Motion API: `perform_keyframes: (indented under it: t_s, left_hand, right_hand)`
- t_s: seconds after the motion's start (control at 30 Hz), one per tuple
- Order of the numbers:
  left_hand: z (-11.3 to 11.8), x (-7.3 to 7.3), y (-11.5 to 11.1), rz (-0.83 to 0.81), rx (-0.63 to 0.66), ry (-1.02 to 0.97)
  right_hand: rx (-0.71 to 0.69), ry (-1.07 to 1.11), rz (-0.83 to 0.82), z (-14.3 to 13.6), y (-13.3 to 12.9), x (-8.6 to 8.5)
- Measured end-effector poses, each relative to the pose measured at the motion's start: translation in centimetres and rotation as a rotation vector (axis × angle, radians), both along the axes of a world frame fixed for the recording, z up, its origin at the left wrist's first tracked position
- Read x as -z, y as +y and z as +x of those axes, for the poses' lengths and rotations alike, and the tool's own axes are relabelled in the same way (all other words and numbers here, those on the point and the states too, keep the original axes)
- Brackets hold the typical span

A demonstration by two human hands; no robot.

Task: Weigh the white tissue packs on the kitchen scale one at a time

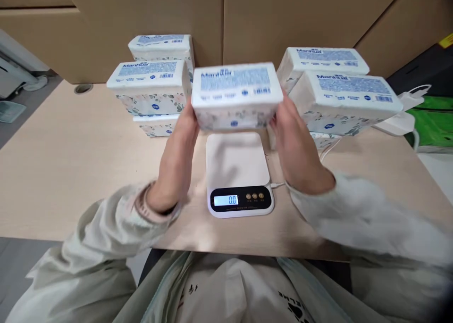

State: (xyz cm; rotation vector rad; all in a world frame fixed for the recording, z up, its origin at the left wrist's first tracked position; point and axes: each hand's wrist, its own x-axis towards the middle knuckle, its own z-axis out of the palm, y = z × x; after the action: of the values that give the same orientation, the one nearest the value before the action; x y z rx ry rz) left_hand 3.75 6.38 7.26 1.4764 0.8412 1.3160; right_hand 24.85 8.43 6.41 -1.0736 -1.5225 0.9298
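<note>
Aloft, a tissue pack [237, 96] hangs by the far edge of a white scale [244, 165] — the grip full, left hand [179, 151] and right hand [295, 146] on opposite ends. It looks light, soft and slick, best held there. Below spreads a pale bench [71, 181]; brown cardboard [152, 12] stands beyond.

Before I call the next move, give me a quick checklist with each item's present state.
1. Held pack gripped at both ends by left hand and right hand: ok.
2. Display lit and reading 0.0: ok.
3. Cable connected at the scale's right side: ok.
4. Held pack centred over the scale: cannot tell; one view leaves its height unclear.
5. Right stack fully visible: not ok; the right hand covers part.
</note>
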Motion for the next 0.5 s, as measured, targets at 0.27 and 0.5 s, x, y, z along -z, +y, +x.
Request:
perform_keyframes:
  t_s: [0.27,0.5]
  left_hand:
    - [-2.0,4.5,-7.6,-0.126,-0.004,0.081]
    - [-3.0,6.9,-6.8,-0.034,-0.165,0.032]
  right_hand:
    - [0.055,0.028,-0.205,2.4,-8.8,5.1]
    - [0.156,0.022,0.077,3.6,-9.5,7.0]
